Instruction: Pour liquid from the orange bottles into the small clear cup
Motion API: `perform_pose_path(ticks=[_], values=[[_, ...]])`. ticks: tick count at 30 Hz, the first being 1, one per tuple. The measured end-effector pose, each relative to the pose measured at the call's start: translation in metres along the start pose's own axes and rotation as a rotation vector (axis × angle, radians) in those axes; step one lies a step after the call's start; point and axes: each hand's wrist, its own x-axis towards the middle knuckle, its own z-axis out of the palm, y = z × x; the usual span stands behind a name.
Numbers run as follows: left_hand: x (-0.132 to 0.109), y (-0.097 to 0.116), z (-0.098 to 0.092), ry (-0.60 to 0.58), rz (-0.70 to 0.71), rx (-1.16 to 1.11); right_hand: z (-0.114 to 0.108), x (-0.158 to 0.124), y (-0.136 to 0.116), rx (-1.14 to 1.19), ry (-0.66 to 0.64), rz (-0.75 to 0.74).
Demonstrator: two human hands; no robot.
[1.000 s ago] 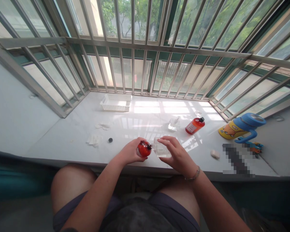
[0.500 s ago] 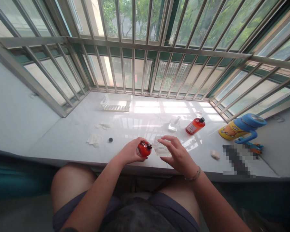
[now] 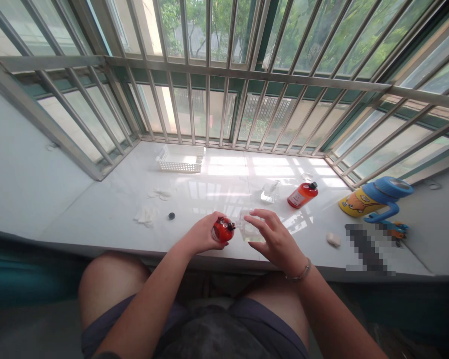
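Right now my left hand (image 3: 198, 234) grips a round red bottle (image 3: 223, 230) at lower centre, my right hand (image 3: 275, 234) cups a clear glass bottle (image 3: 251, 232) just beside it, and a small black cap (image 3: 171, 216) already lies apart on the white sill (image 3: 97, 209).

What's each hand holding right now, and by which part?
The left hand grips a round red bottle around its body. The right hand holds a clear glass bottle from above, fingers over its upper side.
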Motion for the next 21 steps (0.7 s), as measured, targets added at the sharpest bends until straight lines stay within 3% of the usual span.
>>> perform_pose_path(ticks=[21], values=[[0.0002, -0.0032, 0.0002, 0.002, -0.001, -0.021, -0.0007, -0.0009, 0.0029, -0.045, 0.026, -0.021]])
